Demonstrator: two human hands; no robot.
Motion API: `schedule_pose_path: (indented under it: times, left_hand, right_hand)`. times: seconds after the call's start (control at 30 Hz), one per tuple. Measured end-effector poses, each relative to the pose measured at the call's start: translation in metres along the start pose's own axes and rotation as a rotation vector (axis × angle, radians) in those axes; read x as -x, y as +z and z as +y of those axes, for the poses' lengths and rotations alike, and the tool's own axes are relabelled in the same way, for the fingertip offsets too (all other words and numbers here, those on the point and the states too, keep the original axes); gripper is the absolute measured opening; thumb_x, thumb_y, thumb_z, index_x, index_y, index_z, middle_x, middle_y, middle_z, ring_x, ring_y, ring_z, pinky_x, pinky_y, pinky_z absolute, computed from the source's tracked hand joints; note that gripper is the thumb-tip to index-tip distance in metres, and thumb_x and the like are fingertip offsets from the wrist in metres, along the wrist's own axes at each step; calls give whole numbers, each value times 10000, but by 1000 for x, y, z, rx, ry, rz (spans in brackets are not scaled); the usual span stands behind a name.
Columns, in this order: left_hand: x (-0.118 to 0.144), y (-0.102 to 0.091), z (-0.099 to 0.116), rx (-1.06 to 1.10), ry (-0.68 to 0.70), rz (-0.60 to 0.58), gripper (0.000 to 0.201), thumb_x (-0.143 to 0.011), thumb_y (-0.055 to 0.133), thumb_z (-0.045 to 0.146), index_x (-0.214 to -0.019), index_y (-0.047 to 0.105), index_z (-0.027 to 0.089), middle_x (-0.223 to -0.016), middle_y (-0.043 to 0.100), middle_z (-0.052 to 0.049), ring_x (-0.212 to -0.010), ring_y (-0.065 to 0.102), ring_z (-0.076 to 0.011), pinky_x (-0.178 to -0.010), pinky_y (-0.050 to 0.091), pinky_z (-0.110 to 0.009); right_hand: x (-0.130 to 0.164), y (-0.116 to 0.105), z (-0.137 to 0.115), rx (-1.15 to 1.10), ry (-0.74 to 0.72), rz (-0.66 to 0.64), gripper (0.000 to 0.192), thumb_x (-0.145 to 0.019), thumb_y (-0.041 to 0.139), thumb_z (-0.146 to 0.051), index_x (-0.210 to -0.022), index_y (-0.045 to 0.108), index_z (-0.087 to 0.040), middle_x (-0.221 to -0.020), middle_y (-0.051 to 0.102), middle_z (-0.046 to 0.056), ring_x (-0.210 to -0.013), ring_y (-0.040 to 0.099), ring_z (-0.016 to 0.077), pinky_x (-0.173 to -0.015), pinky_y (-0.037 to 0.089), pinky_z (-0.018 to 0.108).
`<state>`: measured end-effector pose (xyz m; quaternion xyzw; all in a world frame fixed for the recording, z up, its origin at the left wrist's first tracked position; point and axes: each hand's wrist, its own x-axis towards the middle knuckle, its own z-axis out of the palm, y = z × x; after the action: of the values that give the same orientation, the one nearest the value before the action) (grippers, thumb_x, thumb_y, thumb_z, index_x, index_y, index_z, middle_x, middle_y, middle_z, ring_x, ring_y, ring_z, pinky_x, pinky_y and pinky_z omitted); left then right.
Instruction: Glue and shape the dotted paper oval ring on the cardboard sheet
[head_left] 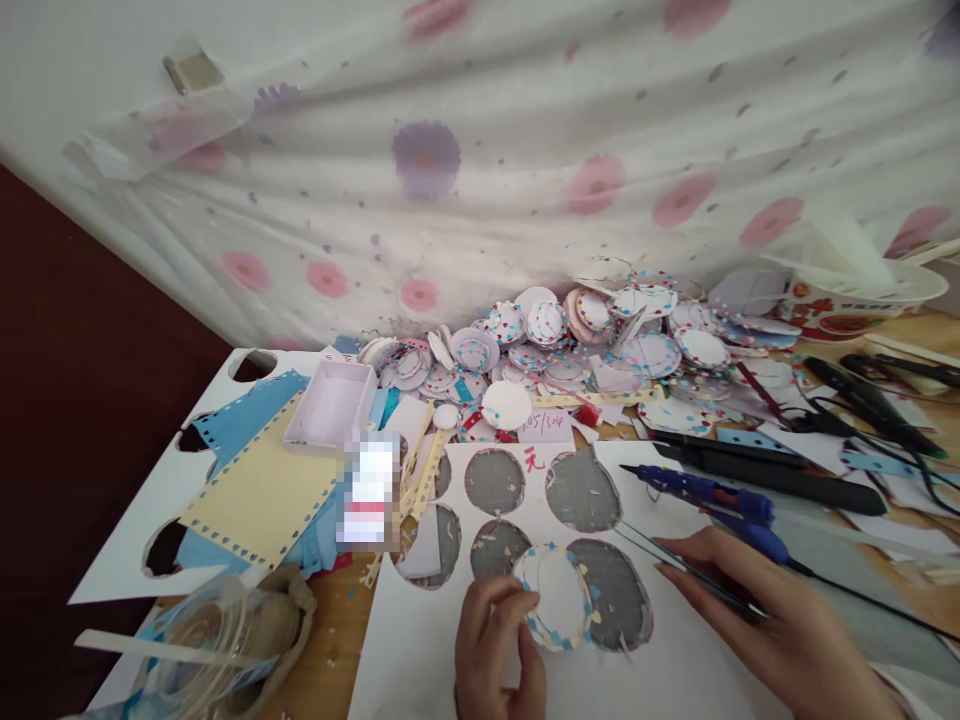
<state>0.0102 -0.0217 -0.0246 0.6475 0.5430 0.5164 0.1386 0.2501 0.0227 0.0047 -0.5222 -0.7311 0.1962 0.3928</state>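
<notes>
My left hand (496, 640) pinches the left edge of a white paper disc (556, 592) whose rim carries small blue and cream pieces. The disc is over a white sheet (420, 640) with several round cut-outs, partly covering two of the holes. To the right, my right hand (765, 610) is closed around a pair of slim dark tweezers (697, 575). Their tips point up and left, apart from the disc, near the edge of a cut-out. A blue glue gun (705, 495) lies just beyond the tweezers.
Many decorated paper discs (540, 335) are heaped against the flowered curtain. On the left are a pale box (330, 400), yellow paper (259, 490), blue paper and a blurred bright rectangle (369, 490). A clear cup (202, 640) stands front left; a noodle bowl (847, 300) is back right.
</notes>
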Motion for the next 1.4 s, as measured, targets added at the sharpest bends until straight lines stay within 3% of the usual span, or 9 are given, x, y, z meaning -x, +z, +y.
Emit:
schedule_pose_path:
  times: [0.23,0.4,0.87,1.2,1.4]
  left_hand:
    - [-1,1,-1,-2,-4,-18,240,-871,428,78,-930,626,202,-893,581,-69,-826,596,-171,-708,503,-275]
    - [-4,-1,-1,-6,3,-37,245,-875,418,74,-917,622,202,-861,584,-67,-793,600,-167,-679,509,-267]
    - [-4,0,-2,2,3,-33,254,-851,424,63,-907,623,210,-827,577,-48,-744,592,-156,-653,495,-248]
    - [-1,3,0,81,-32,-70,342,-881,399,65,-985,681,228,-915,648,-61,-838,634,-156,-739,513,-246]
    - [-36,-10,6,188,-102,-90,234,-898,492,99,-964,689,208,-882,657,-56,-836,637,-162,-727,520,-241]
  right_hand:
    - [-10,28,0,43,19,-159,207,-945,495,-318,-946,686,-237,-792,716,23,-683,687,154,-584,525,230]
    - [-19,36,0,172,6,-216,214,-929,495,-295,-839,684,-252,-766,725,16,-657,702,173,-532,491,242]
    - [-32,48,-1,250,-36,-177,233,-894,472,-234,-811,687,-271,-711,707,7,-592,675,171,-477,433,251]
    - [-27,38,0,74,3,-62,173,-916,523,-289,-903,682,-222,-780,714,32,-632,668,156,-553,501,242]
    - [-32,23,-10,-4,-39,94,122,-885,594,-276,-884,692,-204,-729,718,26,-641,673,158,-583,532,237]
